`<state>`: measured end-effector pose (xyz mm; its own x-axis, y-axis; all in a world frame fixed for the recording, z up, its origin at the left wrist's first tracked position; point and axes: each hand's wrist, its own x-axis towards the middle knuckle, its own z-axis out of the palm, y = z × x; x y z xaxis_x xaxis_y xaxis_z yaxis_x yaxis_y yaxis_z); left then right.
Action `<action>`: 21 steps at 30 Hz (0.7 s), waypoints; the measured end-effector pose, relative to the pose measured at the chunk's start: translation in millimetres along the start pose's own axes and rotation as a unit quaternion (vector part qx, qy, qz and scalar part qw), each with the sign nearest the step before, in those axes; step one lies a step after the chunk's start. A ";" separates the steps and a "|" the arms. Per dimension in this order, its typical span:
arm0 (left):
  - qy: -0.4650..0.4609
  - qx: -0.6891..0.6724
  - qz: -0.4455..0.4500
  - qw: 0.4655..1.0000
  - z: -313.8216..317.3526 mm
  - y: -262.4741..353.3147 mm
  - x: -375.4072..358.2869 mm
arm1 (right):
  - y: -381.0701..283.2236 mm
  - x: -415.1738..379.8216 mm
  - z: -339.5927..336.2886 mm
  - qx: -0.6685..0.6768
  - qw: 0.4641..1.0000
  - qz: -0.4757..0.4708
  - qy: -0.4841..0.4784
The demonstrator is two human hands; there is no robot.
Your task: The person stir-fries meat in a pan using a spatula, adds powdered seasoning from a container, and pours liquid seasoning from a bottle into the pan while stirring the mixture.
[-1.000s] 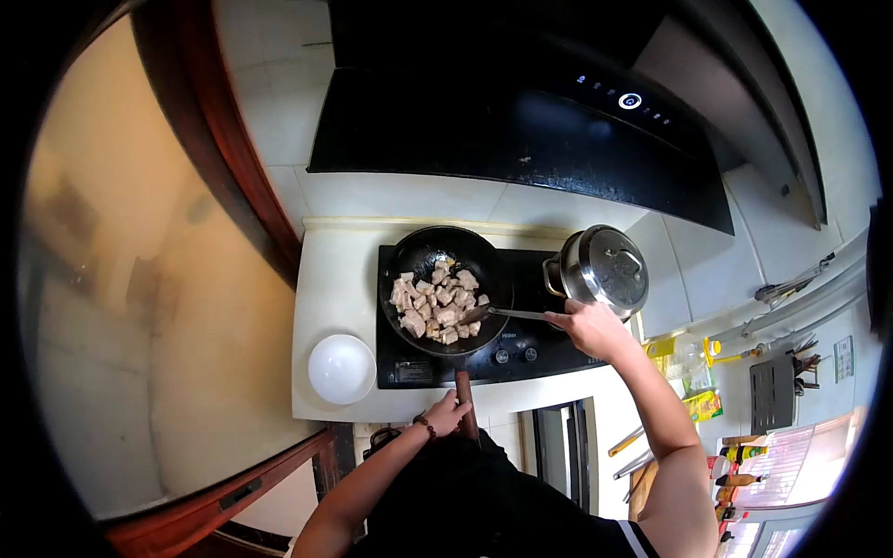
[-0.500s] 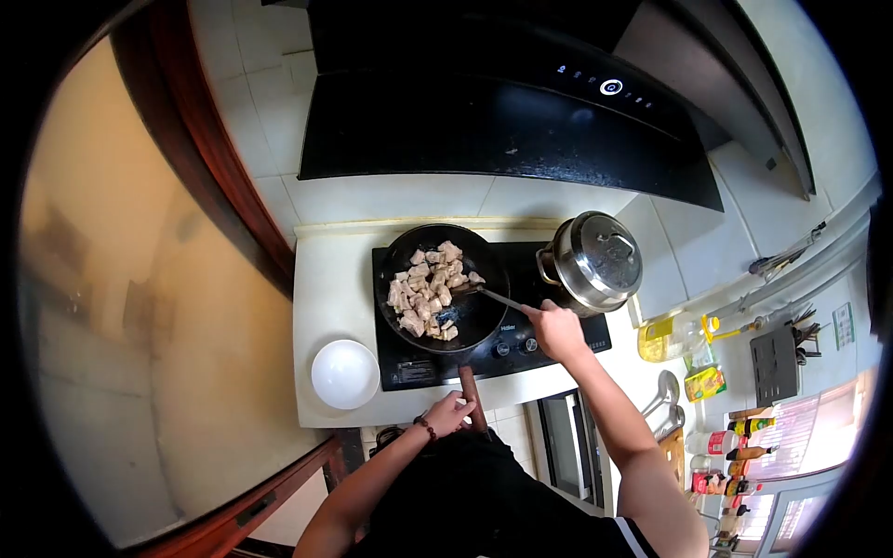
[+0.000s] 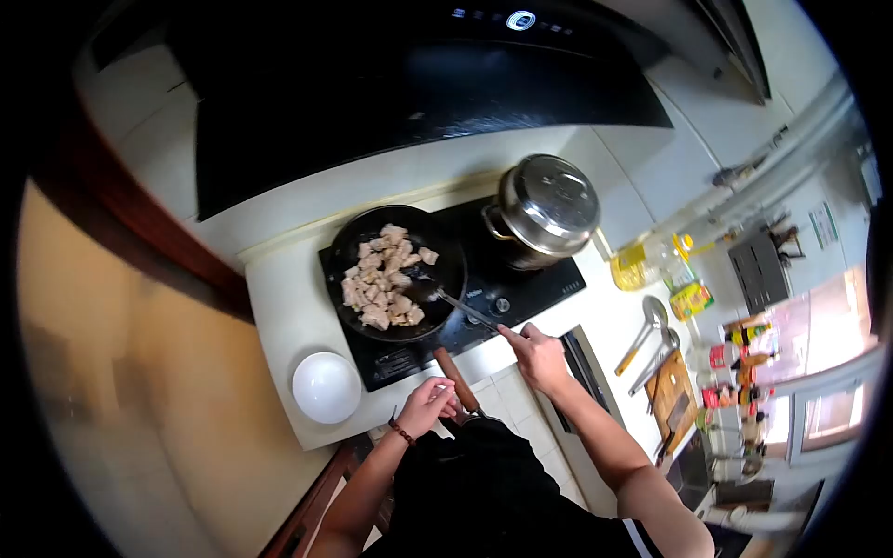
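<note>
Right now the right hand (image 3: 541,361) is clamped on the spatula (image 3: 470,312), fingers closed around the end of its handle. Ahead of that grip and off to its left, the metal blade is down inside the black wok (image 3: 448,256), right by the meat pieces (image 3: 372,284). They're pale, chunky, heaped mostly on the side of the wok away from the grip, with one piece sitting a little apart toward the far right.

Over to the left hand (image 3: 426,406), fingers curled beside the wooden handle (image 3: 455,378) of the wok; whether they touch it or close on it, I can't tell. A beaded bracelet (image 3: 402,431) circles that wrist. Left of this hand, a white bowl (image 3: 326,388) sits on the pale counter (image 3: 279,288).

Beyond the right grip, a lidded steel pot (image 3: 549,206) shares the black cooktop (image 3: 395,366) with the wok. Out to that grip's right: an oil bottle (image 3: 634,268), ladles (image 3: 655,314), and a knife (image 3: 673,420) lying on a wooden board (image 3: 668,386).
</note>
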<state>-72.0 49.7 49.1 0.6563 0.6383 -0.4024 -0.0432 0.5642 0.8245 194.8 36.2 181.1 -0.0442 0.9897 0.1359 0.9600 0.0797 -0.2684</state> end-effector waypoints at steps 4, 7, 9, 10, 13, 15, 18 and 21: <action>-0.038 0.028 -0.013 0.999 26.8 20.5 1.6 | 16.5 -26.5 5.9 0.043 0.999 0.009 0.020; -0.086 0.067 -0.043 0.993 59.7 35.4 -1.4 | 32.4 -64.9 -4.9 0.117 0.985 0.059 0.114; -0.126 0.105 -0.068 0.984 90.2 41.8 -4.9 | 50.9 -109.9 -14.5 0.097 0.977 0.120 0.147; -0.149 0.109 -0.059 0.981 105.1 38.8 -3.2 | 64.2 -135.3 -16.3 0.086 0.968 0.151 0.181; -0.206 0.138 -0.060 0.967 154.9 20.4 7.7 | 111.4 -230.4 -17.3 0.024 0.941 0.254 0.223; -0.235 0.164 -0.089 0.954 190.7 0.5 21.8 | 144.9 -305.5 -17.7 -0.019 0.910 0.332 0.248; -0.267 0.193 -0.140 0.934 246.7 -41.8 51.1 | 197.5 -421.2 -15.8 -0.083 0.848 0.436 0.291; -0.289 0.243 -0.159 0.912 320.9 -89.2 87.1 | 249.5 -517.9 -13.0 -0.133 0.785 0.531 0.290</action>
<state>230.7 -113.1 68.1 0.8708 0.0203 -0.4912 0.4660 0.2846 0.8378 460.9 -458.0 56.1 0.8796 0.2538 0.4024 0.3970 -0.8577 -0.3267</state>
